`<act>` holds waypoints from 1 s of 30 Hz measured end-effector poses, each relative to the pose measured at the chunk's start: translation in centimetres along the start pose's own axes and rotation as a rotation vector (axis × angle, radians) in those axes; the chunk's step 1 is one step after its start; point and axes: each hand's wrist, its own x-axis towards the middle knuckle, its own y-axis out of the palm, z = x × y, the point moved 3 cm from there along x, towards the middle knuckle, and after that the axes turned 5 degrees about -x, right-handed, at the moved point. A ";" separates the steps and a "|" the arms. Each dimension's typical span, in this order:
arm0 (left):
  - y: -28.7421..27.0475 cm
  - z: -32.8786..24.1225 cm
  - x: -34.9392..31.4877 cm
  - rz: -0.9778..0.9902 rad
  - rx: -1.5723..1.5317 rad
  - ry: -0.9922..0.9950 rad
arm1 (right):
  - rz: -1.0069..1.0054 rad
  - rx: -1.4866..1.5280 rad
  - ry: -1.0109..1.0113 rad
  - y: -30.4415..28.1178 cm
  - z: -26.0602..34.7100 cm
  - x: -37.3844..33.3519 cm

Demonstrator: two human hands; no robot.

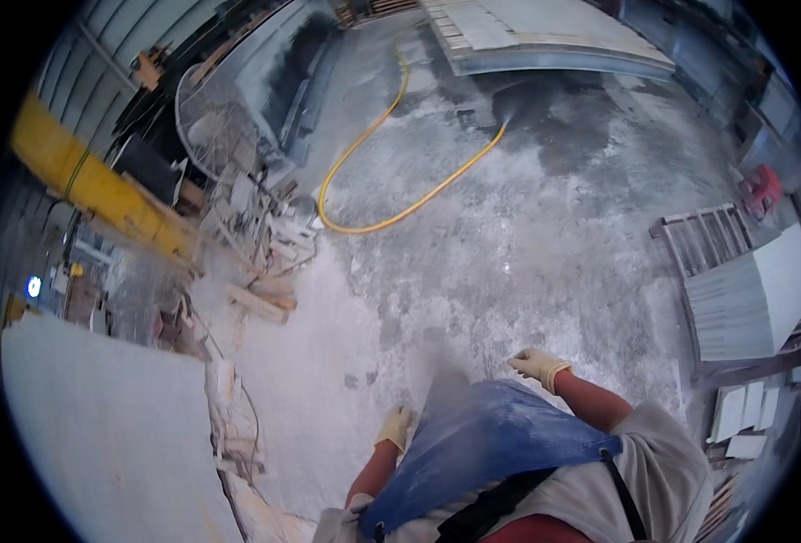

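Observation:
My left hand [396, 427], in a pale cream glove, hangs low beside the left edge of the blue apron [500, 443] I wear. Its fingers are mostly out of sight under the back of the hand, and I make out nothing held. My right hand [538, 365], gloved alike, is out in front of the apron's right side. Its fingers curl in loosely, and nothing shows in them. Neither hand touches any object that I can see. Below both lies a wet grey concrete floor [509, 290]. A blurred smear covers the picture near the apron's front.
A yellow hose [355, 145] loops across the floor ahead. Broken slab pieces and wood scraps [278, 240] lie left. A large pale slab [102, 425] stands near left. Slabs [735, 299] lean on a wooden rack at right. A low platform [545, 41] is at the back.

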 end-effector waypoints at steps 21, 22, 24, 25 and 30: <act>10.2 -39.6 43.2 0.264 -0.108 -0.064 | -0.404 1.124 0.265 -28.2 3.0 23.2; 8.0 -37.3 44.9 0.178 -0.140 -0.101 | -0.345 1.096 0.185 -31.0 7.8 24.3; 5.8 -37.1 48.3 0.086 -0.158 -0.166 | -0.304 0.992 0.150 -36.4 12.0 28.4; 5.0 -38.0 49.9 0.051 -0.154 -0.198 | -0.309 0.980 0.148 -38.9 13.7 30.8; 6.2 -45.0 55.8 0.032 -0.152 -0.293 | -0.303 1.008 0.077 -49.9 21.4 40.3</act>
